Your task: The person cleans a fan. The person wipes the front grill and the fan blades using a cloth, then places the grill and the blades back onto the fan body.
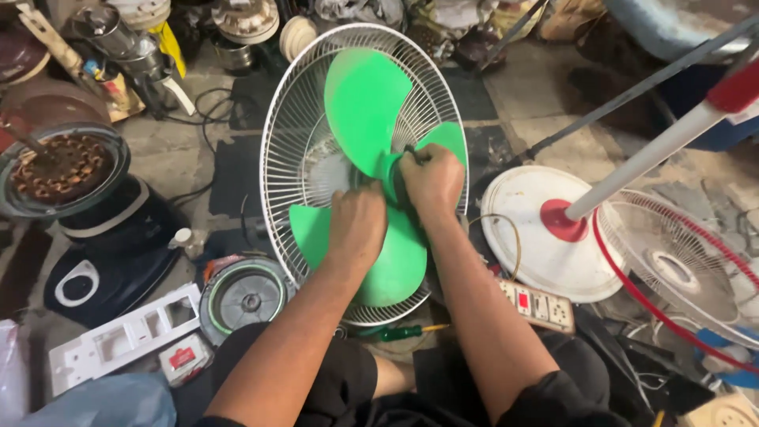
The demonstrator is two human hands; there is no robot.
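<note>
Right now both hands sit at the hub of the green blade (371, 119), inside the white guard (281, 134). Left hand (357, 225) presses the blade; right hand (431, 180) is clenched on the hub w/ a small tool, prob. Slip could crack the blade. Bowl (20, 207) at left holds a brown coil.

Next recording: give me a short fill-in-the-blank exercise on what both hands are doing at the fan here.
1. Both hands grip the hub of a three-bladed plastic fan blade whose colour is ____.
2. Behind that blade sits a round white ____ guard.
3. The left hand and right hand meet at the blade's ____.
4. To the right, a round white fan base carries a white pole in a collar coloured ____.

Missing words: green; wire; hub; red.
</note>
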